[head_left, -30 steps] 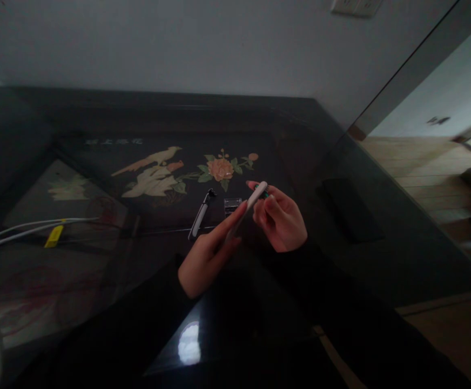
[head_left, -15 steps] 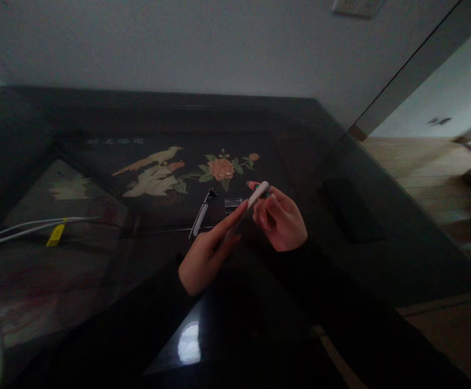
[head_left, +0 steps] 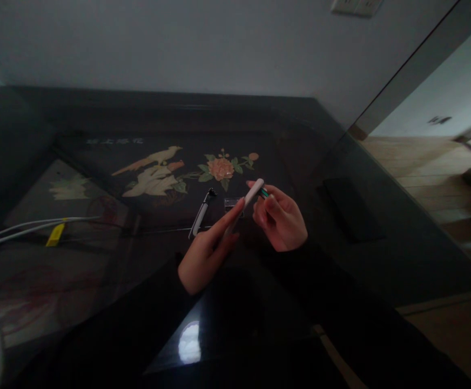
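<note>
My left hand [head_left: 209, 254] is closed round a slim, flat white object [head_left: 253, 193] that points up and to the right; its kind is unclear. My right hand [head_left: 282, 216] pinches a small dark piece with a green strip [head_left: 263, 193], right by the white object's far end. I cannot tell whether the two touch. Left of the hands, a razor-like handle [head_left: 200, 216] in white and black lies on the dark table, its black tip pointing away. Partly hidden behind my left fingers is a small clear plastic case [head_left: 231, 203].
The dark glossy tabletop [head_left: 296, 129] carries a bird-and-flower picture [head_left: 221, 169]. A flat black object [head_left: 351, 209] lies to the right. White cables [head_left: 20, 227] with a yellow tag [head_left: 55, 235] cross the left side. A wall [head_left: 179, 48] bounds the far edge.
The white object's far end has shifted slightly left, and more of the green strip shows in my right fingers. The things lying on the table have not moved.
</note>
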The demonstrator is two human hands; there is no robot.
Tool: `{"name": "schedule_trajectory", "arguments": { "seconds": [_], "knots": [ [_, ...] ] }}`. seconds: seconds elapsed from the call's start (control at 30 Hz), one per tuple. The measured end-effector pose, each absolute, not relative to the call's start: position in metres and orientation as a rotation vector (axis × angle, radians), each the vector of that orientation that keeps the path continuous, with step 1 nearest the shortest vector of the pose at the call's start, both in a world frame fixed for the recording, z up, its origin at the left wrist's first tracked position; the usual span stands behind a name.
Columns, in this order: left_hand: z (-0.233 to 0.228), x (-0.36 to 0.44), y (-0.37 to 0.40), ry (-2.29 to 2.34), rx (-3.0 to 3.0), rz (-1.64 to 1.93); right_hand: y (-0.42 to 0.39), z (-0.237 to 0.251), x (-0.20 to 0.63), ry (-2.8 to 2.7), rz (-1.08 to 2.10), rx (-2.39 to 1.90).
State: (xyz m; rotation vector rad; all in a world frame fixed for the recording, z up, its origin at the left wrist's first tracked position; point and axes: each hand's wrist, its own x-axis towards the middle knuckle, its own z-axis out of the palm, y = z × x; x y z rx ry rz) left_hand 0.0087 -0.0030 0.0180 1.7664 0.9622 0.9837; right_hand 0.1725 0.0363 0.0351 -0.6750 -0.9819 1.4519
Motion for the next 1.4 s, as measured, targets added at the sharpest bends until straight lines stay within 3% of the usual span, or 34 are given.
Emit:
{"name": "schedule_trajectory", "arguments": {
  "seconds": [0.57,0.93,1.4],
  "knots": [
    [0.0197,0.0079,-0.005,1.045,1.782,0.915,0.0374,0.0339,0.1721,-0.944,1.466,-0.689],
    [0.0164,0.0074,0.0016,1.056,1.825,1.069,0.0369,0.0346,0.173,-0.938,1.494,-0.661],
    [0.0196,0.0087,-0.0067,0.973,1.797,0.925,0.0374,0.0332,0.1742,-0.965,1.498,-0.728]
  ]
}}
